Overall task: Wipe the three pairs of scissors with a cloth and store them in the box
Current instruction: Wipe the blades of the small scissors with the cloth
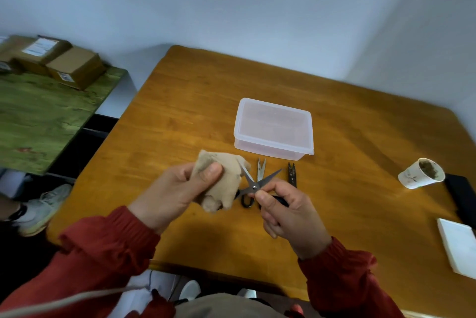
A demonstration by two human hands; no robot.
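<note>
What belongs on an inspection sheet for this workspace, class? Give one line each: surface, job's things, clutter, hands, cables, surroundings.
Surface: wooden table, orange-brown.
Job's things: cloth against one blade of the open scissors; small silver pair and small black pair lie on the table before the box, lid on.
Clutter: tipped paper cup, dark flat thing and white block at the right edge.
Hands: left hand grips the cloth; right hand holds the open scissors.
Cables: pale cord at lower left.
Surroundings: green table with cardboard boxes; shoe on the floor.
</note>
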